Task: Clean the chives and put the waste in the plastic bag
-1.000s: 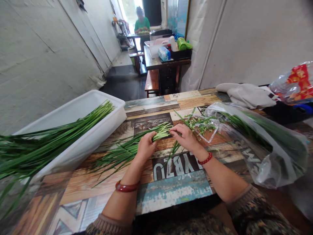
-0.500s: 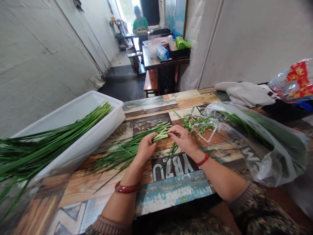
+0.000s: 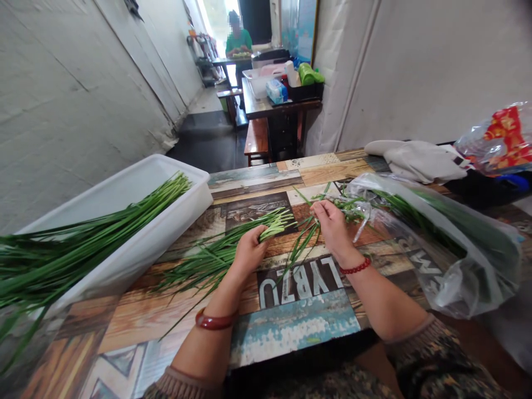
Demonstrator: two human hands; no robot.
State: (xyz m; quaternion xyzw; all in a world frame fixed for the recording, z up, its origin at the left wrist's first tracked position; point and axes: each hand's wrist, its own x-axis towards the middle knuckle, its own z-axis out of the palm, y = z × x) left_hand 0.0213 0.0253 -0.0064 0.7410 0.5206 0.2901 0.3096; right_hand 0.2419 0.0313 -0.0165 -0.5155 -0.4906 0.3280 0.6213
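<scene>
Chives (image 3: 220, 252) lie in a loose bunch at the middle of the frame, their pale cut ends toward the centre and their long green leaves fanning to the lower left across the patterned tabletop (image 3: 291, 332). The left hand (image 3: 251, 249) has its grip closed around the bunch just behind those ends, thumb on top. A reddish bangle (image 3: 216, 320) circles that wrist.

Right of the stalk ends and apart from them, the right hand (image 3: 333, 226) has thumb and forefinger pressed together; whether a scrap is pinched between them I cannot tell. A red bead bracelet (image 3: 355, 269) is on this wrist. Close by lies a pile of trimmings (image 3: 353, 208), partly hidden by the hand, with a few long leaves (image 3: 301, 244) trailing below.

At the left of the frame a white tub (image 3: 178, 219) holds more chives, set slantwise, some leaves hanging over its near side. At the right is a clear plastic bag (image 3: 494, 266) with greens inside. A pale cap (image 3: 411, 158) rests behind the bag, and a red and clear package (image 3: 505, 136) sits at the right edge. At the top centre, a person in green (image 3: 238, 41) is at a farther table.
</scene>
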